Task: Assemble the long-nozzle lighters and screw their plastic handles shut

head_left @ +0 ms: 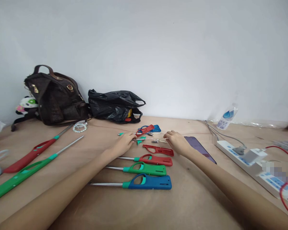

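In the head view, the left hand point(126, 141) is low over the table point(124, 209), its fingers bent at the end of a thin metal tube point(135, 139); how tightly they close on it, I cannot tell. The right hand point(176, 141) faces it, fingers curled down at the clear end of a small inner assembly point(156, 141); whether they pinch it, I cannot tell. That assembly lies in the gap between the hands, with a small teal piece point(141, 140) just beside the left fingertips.

Just beyond this gap are a red half-shell point(146, 129) and a blue half-shell point(155, 128). On the near side of the hands lies an open red casing point(162, 150), then a red lighter point(162, 160), a green lighter point(153, 169) and a blue lighter point(156, 182), in a row with their metal tubes toward the left forearm. Right of the right hand, a phone point(200, 149) lies flat near the wrist. Well left of the left hand are a long red lighter point(31, 156) and a long green lighter point(26, 174).
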A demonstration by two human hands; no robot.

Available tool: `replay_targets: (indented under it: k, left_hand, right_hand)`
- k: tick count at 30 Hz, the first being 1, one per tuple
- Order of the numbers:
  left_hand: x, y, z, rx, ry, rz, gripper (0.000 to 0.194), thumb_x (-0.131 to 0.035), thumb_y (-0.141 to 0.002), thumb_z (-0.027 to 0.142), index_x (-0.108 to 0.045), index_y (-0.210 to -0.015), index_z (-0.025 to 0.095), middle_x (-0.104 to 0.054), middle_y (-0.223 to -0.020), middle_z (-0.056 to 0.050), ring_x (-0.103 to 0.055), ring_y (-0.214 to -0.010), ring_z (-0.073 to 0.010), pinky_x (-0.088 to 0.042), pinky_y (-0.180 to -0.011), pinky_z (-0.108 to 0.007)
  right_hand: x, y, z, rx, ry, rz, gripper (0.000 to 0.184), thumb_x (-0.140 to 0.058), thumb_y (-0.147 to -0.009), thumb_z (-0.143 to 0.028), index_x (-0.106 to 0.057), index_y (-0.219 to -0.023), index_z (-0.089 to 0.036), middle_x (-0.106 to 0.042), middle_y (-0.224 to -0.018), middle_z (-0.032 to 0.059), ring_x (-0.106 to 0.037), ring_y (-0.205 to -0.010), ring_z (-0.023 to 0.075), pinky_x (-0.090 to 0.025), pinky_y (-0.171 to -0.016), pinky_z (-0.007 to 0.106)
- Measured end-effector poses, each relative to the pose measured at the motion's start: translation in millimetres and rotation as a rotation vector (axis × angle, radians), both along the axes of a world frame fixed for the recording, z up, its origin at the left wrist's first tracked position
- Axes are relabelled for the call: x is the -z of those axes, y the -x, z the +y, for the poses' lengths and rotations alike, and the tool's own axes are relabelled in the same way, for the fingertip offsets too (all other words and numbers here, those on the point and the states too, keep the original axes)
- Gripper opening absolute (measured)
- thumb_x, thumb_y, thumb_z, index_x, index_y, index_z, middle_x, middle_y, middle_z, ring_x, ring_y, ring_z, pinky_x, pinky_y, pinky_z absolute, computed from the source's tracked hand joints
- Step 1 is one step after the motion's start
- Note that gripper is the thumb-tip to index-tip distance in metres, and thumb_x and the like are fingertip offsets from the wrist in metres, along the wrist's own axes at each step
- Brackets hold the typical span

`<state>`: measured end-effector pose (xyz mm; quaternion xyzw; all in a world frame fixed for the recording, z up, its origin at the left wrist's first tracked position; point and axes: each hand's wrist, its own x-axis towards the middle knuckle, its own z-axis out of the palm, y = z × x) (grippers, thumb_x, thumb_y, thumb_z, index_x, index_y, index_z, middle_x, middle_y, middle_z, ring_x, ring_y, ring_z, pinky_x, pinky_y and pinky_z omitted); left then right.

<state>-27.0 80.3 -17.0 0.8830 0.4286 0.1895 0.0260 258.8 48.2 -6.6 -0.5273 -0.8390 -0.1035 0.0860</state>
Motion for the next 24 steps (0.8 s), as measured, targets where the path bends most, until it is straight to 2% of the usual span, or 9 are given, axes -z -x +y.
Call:
replay_targets:
  k: [3, 7, 12, 18, 21, 24]
  left_hand:
    - [3.1, 0, 2, 0.013, -0.007, -0.004, 0.021, -0.048, -0.083, 0.01, -0.063, -0.095, 0.018, -0.063, -0.104, -0.009, -0.058, -0.102, -0.025, -0.046, -0.092, -0.039]
    - [5.7, 0, 3, 0.025, 0.002, 0.014, 0.018, -0.046, -0.087, 0.011, -0.062, -0.095, 0.016, -0.062, -0.102, -0.008, -0.058, -0.1, -0.0234, -0.046, -0.09, -0.037]
    - [-3.2, -1, -2, 0.027, -0.026, -0.066, 0.023, -0.04, -0.091, 0.012, -0.059, -0.101, 0.017, -0.058, -0.109, -0.009, -0.057, -0.102, -0.0228, -0.045, -0.09, -0.035]
    - [-23.7, -8, -14, 0.117, -0.034, -0.192, 0.02, -0.038, -0.092, 0.017, -0.058, -0.096, 0.016, -0.059, -0.101, -0.008, -0.056, -0.098, -0.0218, -0.045, -0.087, -0.033]
    - [-25.8, -11, -18, 0.172, 0.006, -0.193, 0.018, -0.041, -0.091, 0.017, -0.058, -0.093, 0.017, -0.061, -0.099, -0.007, -0.057, -0.097, -0.0218, -0.045, -0.086, -0.033]
    - [-21.0, -15, -20, 0.208, 0.051, -0.174, 0.014, -0.045, -0.088, 0.015, -0.059, -0.09, 0.017, -0.065, -0.097, -0.006, -0.059, -0.094, -0.0218, -0.045, -0.085, -0.032]
  right_hand:
    - [8.7, 6, 12, 0.02, 0.034, -0.021, 0.014, -0.052, -0.09, -0.016, -0.065, -0.098, -0.015, -0.065, -0.103, 0.0109, -0.059, -0.097, 0.0221, -0.041, -0.082, 0.03]
    - [15.1, 17, 15, 0.03, 0.043, -0.008, 0.015, -0.05, -0.092, -0.016, -0.065, -0.092, -0.014, -0.065, -0.098, 0.0101, -0.061, -0.092, 0.0208, -0.042, -0.079, 0.028]
    - [2.4, 12, 13, 0.058, -0.005, 0.032, 0.015, -0.048, -0.093, -0.019, -0.06, -0.099, -0.014, -0.065, -0.1, 0.0112, -0.059, -0.096, 0.0221, -0.04, -0.083, 0.03]
    - [-13.3, -4, -7, 0.073, -0.062, 0.289, 0.01, -0.049, -0.092, -0.023, -0.055, -0.098, -0.018, -0.066, -0.088, 0.0065, -0.06, -0.081, 0.0194, -0.041, -0.07, 0.028]
    - [-9.6, -8, -21, 0.06, -0.013, 0.384, 0.007, -0.05, -0.09, -0.025, -0.054, -0.093, -0.02, -0.065, -0.085, 0.0048, -0.059, -0.077, 0.0185, -0.04, -0.066, 0.027]
    - [0.3, -8, -32, 0.05, 0.096, 0.475, 0.004, -0.051, -0.088, -0.024, -0.052, -0.087, -0.02, -0.065, -0.083, 0.0043, -0.06, -0.074, 0.0177, -0.04, -0.064, 0.026]
